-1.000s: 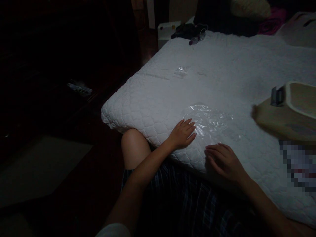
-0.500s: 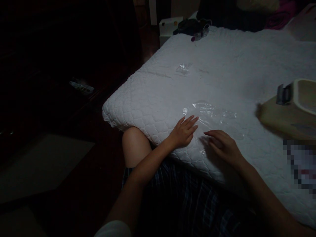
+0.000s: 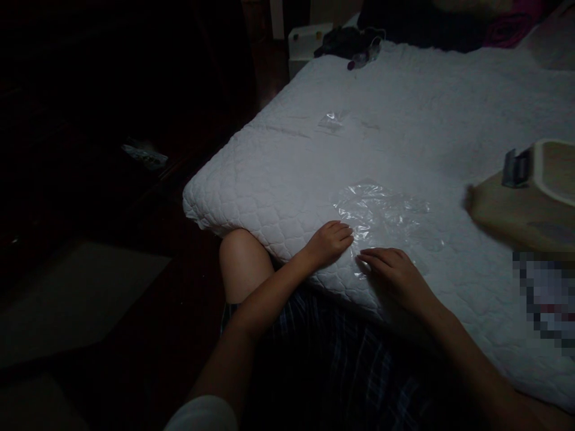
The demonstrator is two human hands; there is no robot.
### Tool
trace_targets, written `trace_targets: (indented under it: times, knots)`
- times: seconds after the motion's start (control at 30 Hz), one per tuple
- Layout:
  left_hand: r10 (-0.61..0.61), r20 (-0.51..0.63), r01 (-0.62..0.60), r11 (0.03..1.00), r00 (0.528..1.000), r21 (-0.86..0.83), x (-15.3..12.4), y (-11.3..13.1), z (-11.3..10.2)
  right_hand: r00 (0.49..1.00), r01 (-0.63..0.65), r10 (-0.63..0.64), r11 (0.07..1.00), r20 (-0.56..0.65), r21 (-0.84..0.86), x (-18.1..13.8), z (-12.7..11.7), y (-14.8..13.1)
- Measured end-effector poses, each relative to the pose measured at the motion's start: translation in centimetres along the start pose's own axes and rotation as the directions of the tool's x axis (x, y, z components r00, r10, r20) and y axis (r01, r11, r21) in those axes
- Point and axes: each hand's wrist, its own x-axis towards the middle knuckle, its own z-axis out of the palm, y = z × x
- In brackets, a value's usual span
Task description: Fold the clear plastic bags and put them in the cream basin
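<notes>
A thin clear plastic bag (image 3: 381,206), crinkled and shiny, lies on the white quilted mattress (image 3: 269,179) close to its near edge. At the bag's left edge, my left hand (image 3: 330,244) has its fingers curled in and closed on the film. My right hand (image 3: 398,275) comes in from the right, with fingertips pinched together at the bag's near edge and the thumb mostly hidden below. Only a small gap separates the two hands.
A smaller piece of clear plastic (image 3: 332,121) lies farther back on the mattress. To the right stands a beige open container (image 3: 507,206) with a dark clip. A bottle (image 3: 362,60) and dark cloth (image 3: 341,42) rest at the far corner. A packet (image 3: 146,155) lies at left.
My left hand's spread fingers have curled in on the bag's edge. My right hand has moved slightly left and down, its fingers drawing together. The bag has become more wrinkled.
</notes>
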Motion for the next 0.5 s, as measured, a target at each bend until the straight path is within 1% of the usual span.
trace_targets:
  times: [0.1,0.2,0.33,0.5]
  knots:
    - [-0.003,-0.007,0.003,1.0,1.0,0.003,-0.05,0.06,-0.06,1.0,0.003,-0.003,0.999,0.0,-0.044,-0.22,0.17,-0.24]
    - [-0.007,-0.016,0.007,1.0,1.0,0.018,-0.23,0.15,-0.2,1.0,0.006,-0.007,0.999,-0.024,-0.054,-0.32,0.27,-0.45]
    - [0.023,-0.026,-0.022,0.999,0.999,0.04,-0.41,0.16,-0.39,0.998,0.026,-0.029,0.998,-0.05,-0.061,-0.31,0.43,-0.56]
    - [0.021,0.007,-0.021,1.0,1.0,0.008,-0.32,0.05,-0.42,0.996,0.011,-0.012,1.0,-0.088,-0.009,-0.38,0.84,-0.73]
